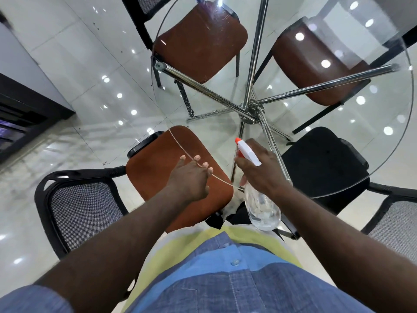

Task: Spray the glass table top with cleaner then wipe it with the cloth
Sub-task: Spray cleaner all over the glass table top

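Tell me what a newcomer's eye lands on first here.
The clear plastic spray bottle with white head and orange nozzle, gripped in the right hand over the near edge of the round glass table top. Beside it, the empty left hand is spread over the rim. Below the glass, chrome legs cross between brown-seated chairs.

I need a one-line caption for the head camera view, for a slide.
Right hand aims a spray bottle over the round glass table top; empty left hand rests at its edge.
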`<action>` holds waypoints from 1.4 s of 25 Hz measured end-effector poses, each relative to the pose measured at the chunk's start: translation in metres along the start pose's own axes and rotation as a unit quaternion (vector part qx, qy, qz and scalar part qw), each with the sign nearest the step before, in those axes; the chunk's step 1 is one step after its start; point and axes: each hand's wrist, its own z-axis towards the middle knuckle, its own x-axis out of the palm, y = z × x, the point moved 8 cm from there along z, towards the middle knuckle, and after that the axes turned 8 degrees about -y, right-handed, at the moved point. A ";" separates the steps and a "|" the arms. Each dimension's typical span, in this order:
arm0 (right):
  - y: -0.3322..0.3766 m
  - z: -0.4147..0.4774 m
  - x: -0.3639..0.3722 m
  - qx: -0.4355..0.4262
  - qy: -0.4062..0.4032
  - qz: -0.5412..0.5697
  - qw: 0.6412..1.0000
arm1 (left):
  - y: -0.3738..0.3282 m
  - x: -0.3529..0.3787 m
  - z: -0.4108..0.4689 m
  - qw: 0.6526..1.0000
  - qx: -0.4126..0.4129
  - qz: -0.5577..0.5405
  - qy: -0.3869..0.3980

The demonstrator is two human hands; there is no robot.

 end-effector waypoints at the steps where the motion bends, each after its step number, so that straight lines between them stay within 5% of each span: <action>1: -0.007 -0.005 -0.005 0.011 -0.009 0.002 1.000 | -0.001 -0.002 0.002 1.000 0.001 0.011 0.008; 19: -0.071 -0.011 -0.096 0.094 -0.083 0.100 0.987 | -0.043 -0.011 0.008 0.996 -0.064 0.056 0.041; 26: -0.090 -0.017 -0.119 0.099 -0.089 0.110 0.985 | -0.084 -0.005 -0.005 0.998 -0.030 -0.014 -0.057; 35: -0.095 -0.011 -0.127 0.076 -0.060 0.116 0.988 | -0.092 0.021 -0.009 0.999 -0.031 -0.014 0.030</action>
